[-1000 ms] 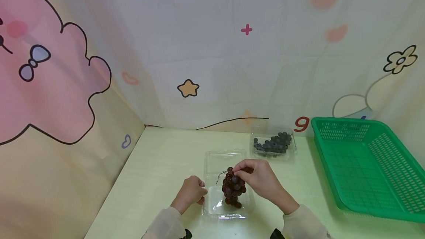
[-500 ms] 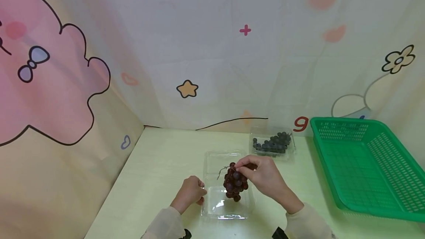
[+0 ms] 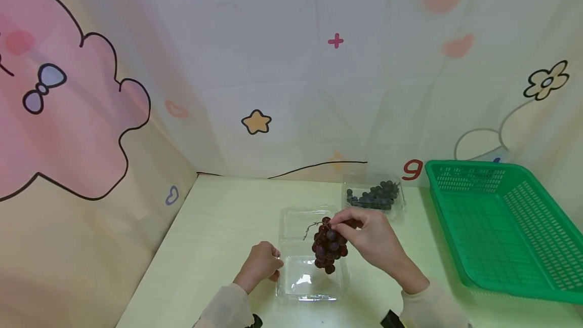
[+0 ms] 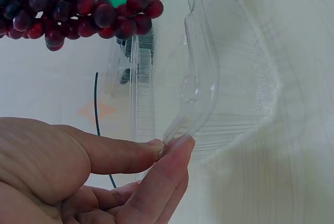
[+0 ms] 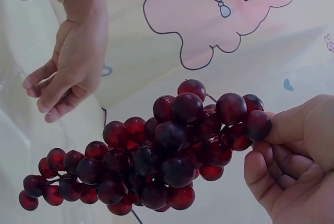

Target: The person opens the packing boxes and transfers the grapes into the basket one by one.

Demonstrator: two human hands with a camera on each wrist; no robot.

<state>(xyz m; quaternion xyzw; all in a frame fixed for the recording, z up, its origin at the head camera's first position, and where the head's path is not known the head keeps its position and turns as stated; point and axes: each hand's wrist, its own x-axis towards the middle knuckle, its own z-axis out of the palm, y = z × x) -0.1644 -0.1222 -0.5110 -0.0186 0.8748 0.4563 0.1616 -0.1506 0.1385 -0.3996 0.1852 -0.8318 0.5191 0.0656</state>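
A bunch of dark red grapes point(image 3: 329, 248) hangs from my right hand point(image 3: 374, 237), which pinches it at the stem end between thumb and fingers. In the right wrist view the whole bunch point(image 5: 151, 156) stretches away from the fingertips. Below it lies a clear plastic clamshell box point(image 3: 309, 282), its lid folded back and nothing inside. My left hand point(image 3: 260, 264) pinches the near left rim of that box, and the left wrist view shows thumb and fingers on the thin plastic edge point(image 4: 201, 78).
Behind, by the back wall, another clear box point(image 3: 348, 209) holds dark grapes point(image 3: 378, 196). A large green plastic basket point(image 3: 514, 247) stands on the right of the pale table point(image 3: 205, 227). A printed cloth point(image 3: 291, 65) hangs behind.
My right hand has lifted the bunch of grapes out of the clear box and moved it up and to the right. My left hand has stayed on the rim.
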